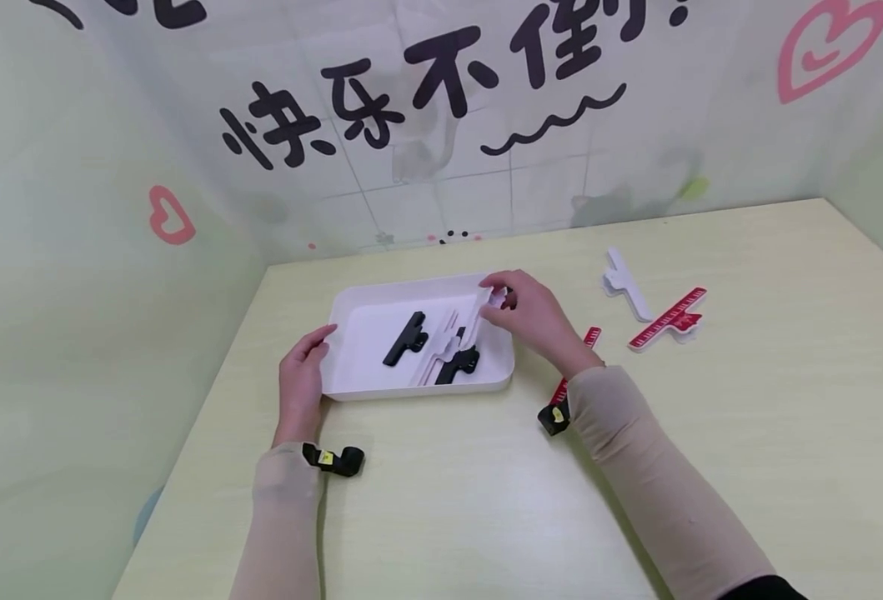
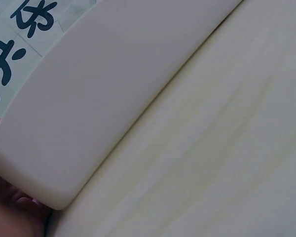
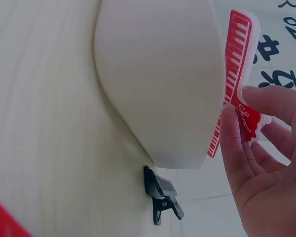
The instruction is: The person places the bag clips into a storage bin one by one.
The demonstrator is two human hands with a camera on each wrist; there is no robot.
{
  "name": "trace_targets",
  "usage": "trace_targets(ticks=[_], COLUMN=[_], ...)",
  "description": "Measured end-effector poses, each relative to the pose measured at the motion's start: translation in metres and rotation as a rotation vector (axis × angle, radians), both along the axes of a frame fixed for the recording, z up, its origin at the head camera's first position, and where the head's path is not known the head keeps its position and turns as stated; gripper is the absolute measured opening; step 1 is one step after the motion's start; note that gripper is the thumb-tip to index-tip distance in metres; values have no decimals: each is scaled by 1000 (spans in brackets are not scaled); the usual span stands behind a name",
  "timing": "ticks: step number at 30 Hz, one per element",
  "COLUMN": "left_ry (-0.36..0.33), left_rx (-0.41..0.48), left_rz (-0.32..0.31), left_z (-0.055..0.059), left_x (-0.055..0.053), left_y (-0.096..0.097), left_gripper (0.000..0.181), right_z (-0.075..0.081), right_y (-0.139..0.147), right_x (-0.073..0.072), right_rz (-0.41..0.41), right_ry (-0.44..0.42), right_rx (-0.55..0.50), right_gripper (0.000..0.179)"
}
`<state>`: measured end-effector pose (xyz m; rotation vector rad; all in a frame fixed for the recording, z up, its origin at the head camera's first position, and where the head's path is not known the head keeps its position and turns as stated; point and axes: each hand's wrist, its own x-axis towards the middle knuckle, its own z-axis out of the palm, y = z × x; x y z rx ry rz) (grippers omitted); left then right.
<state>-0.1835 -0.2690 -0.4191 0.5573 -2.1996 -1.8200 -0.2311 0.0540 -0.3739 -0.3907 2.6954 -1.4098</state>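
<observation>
A white rectangular tray (image 1: 411, 396) rests on the table, holding a black clip (image 1: 405, 340), another black clip (image 1: 462, 365) and a pale clip (image 1: 435, 357) partly lying over it. My left hand (image 1: 303, 379) grips the tray's left wall; in the left wrist view the outer wall of the tray (image 2: 98, 89) hides most of that hand. Over the tray's right side, my right hand (image 1: 527, 312) pinches a long bag clip between thumb and fingers. The right wrist view shows that bag clip's red, white-striped face (image 3: 238, 54) beside the rim, with the right hand (image 3: 271, 153) on its handle.
Right of the tray lie a white clip (image 1: 627, 283) and a red striped clip (image 1: 668, 319). Another red clip (image 1: 592, 337) is partly hidden beneath my right wrist. A black clip (image 3: 163, 195) sits on the table just beyond the tray's corner. A printed cloth (image 1: 441, 192) hangs behind the table.
</observation>
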Motion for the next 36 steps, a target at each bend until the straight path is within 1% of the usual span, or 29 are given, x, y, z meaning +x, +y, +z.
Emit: trace_targets(ticks=[3,6,8,13,16,21,24,27,32,36], left_ry=[8,1,2,6,12,22,31,40,43,44], left_rx=[1,-2,1,-1,1,6,12,25,25,18], left_rz=[-1,1,2,-1,-7,-13,-16,-16,-16,-18], left_z=[0,0,-1,-2,-3,-6,-7,-7,-7,-9], left_x=[-1,-2,-2,-2,-2,-3,-3,-2,-1,0], left_y=[0,0,-1,-2,-3,-4,-4,-4,-4,-4], left_gripper=[30,30,30,30,30,29,29,29,30,30], right_z=[-2,-3,-4,-5,-6,-9,-10,-11,-15,-16], right_y=[-1,-3,-5,-9,-12,-18,-21,-22,-24,-26], right_x=[0,-2,-1,1,5,10,13,14,16,18], right_rz=[11,31,51,111,141,156,166,175,187,199], right_ry=[8,11,26,111,127,114,122,135,159,183], right_rx=[16,56,97,238,305,363,396,421,446,487], right_gripper=[41,39,39,36,35,33,33,34,34,34])
